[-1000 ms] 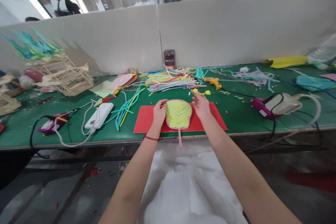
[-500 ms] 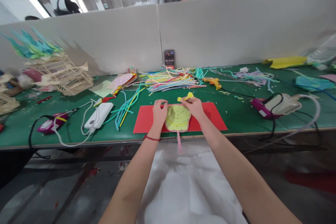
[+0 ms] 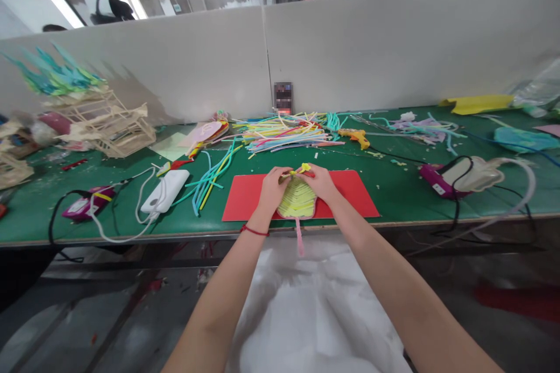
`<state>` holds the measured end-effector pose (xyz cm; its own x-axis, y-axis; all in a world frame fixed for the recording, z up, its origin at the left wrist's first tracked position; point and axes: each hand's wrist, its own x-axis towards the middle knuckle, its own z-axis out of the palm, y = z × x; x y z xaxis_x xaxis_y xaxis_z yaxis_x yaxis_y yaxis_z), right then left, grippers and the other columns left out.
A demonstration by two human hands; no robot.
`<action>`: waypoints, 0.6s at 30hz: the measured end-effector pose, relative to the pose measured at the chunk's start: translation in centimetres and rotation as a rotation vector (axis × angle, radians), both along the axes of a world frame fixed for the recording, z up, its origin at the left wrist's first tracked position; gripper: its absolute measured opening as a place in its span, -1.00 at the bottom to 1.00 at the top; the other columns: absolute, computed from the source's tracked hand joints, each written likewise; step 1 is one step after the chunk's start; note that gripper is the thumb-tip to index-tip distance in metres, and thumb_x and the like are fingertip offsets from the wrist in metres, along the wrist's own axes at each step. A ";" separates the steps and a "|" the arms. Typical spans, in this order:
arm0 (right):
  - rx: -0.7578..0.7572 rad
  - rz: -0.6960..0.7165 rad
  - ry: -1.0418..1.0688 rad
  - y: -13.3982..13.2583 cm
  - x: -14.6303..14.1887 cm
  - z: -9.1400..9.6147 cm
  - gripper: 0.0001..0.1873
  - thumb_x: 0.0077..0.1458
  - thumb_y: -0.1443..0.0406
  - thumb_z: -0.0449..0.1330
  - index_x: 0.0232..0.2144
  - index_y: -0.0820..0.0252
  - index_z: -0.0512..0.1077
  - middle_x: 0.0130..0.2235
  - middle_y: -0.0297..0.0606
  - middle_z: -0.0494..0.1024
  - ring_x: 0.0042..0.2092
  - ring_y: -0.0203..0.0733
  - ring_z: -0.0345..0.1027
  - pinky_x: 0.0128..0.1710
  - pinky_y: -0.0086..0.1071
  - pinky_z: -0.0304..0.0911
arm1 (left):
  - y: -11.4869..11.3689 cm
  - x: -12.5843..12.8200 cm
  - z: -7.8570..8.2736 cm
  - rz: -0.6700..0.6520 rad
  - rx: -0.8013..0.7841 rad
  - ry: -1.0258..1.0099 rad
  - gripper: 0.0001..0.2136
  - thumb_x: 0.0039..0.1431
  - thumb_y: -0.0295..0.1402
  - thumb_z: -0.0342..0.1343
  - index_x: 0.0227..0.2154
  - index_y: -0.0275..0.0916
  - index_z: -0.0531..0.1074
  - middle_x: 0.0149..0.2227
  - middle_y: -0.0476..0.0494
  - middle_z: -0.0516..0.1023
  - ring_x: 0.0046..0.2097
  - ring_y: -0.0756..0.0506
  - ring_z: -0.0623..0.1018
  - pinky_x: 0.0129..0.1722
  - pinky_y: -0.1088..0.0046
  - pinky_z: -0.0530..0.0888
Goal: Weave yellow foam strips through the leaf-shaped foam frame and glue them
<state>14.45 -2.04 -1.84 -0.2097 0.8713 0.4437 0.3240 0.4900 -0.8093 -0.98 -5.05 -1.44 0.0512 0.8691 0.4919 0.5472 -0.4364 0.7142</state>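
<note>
Fan point(image 3: 297, 205), yellow-green, pink-edged: lies on the red card point(image 3: 245, 198) in front of you, long axis running away from you, pink handle point(image 3: 300, 239) pointing back toward you and past the edge of the green table point(image 3: 400, 201).

Flower piece point(image 3: 305, 168), small, yellow: at the fan's far end, between your hands, long axis roughly left to right.

Right hand point(image 3: 320, 183): fingers pinched narrow on the flower piece.

Left hand point(image 3: 274, 187): fingers curled close at the piece's left end; whether they grip it cannot be told.

Changes from half a second ago: your right hand and flower piece sit further left; your left hand sits further right, the gap narrower; red card unmoved.
</note>
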 end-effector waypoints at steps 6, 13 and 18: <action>-0.034 0.019 0.054 -0.3 0.0 0.5 -0.83 -0.10 0.18 0.19 -0.46 0.14 0.48 -0.36 -0.29 0.54 -0.29 -0.18 0.39 -0.24 -0.37 0.26 | 0.1 -0.1 0.0 0.031 -0.035 -0.040 -0.89 0.04 -0.48 0.04 -0.37 -0.24 0.44 -0.32 -0.10 0.50 -0.28 0.00 0.48 -0.25 0.46 0.43; -0.051 0.015 0.068 -0.5 0.1 0.6 -0.83 -0.13 0.20 0.22 -0.45 0.14 0.48 -0.36 -0.28 0.55 -0.28 -0.17 0.40 -0.24 -0.35 0.28 | 0.2 -0.1 -0.2 0.024 -0.081 -0.075 -0.91 0.03 -0.45 0.06 -0.38 -0.24 0.44 -0.32 -0.11 0.51 -0.31 0.01 0.49 -0.27 0.46 0.45; -0.075 0.073 0.116 -0.3 0.0 0.3 -0.81 -0.13 0.22 0.22 -0.38 0.14 0.46 -0.35 -0.30 0.54 -0.27 -0.20 0.42 -0.19 -0.34 0.28 | 0.4 -0.1 -0.5 0.018 -0.066 -0.055 -0.89 0.02 -0.48 0.06 -0.35 -0.25 0.43 -0.31 -0.11 0.49 -0.29 0.01 0.49 -0.26 0.46 0.45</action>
<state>14.45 -2.31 -1.55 -0.2243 0.8875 0.4025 0.1921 0.4452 -0.8746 -1.09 -4.70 -1.96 0.0100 0.9005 0.4347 0.5133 -0.3777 0.7706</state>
